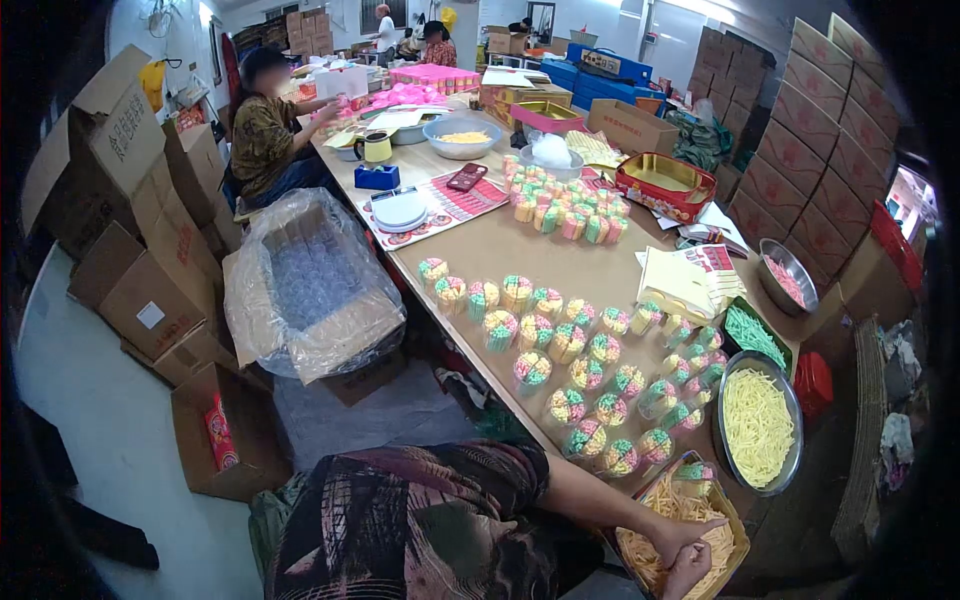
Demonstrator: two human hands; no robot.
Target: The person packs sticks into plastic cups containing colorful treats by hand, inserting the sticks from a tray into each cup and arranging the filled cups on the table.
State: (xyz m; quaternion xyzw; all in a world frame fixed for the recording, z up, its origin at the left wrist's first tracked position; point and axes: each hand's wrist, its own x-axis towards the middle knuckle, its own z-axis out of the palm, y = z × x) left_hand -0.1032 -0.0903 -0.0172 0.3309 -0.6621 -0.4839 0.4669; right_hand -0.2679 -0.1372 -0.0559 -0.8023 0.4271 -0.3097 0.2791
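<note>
My left hand [678, 537] and my right hand [688, 572] are close together over a yellow-rimmed tin [741, 538] at the bottom right. Loose pale orange sticks [655, 505] fill the tin. Both hands have curled fingers, with one digit of the left stretched out; whatever they hold is too small or hidden to make out. A clear cup of coloured sticks [694, 478] lies at the tin's far end. Beyond it, several clear cups packed with pink, yellow and green sticks [585, 374] stand in rows on the table.
A metal bowl of yellow sticks [759, 425] and a tray of green sticks [754, 336] sit at the table's right. More filled cups [570, 205] stand farther back, near a white scale [399, 210]. A plastic-lined box [315, 265] stands left; a person [275, 130] sits beyond.
</note>
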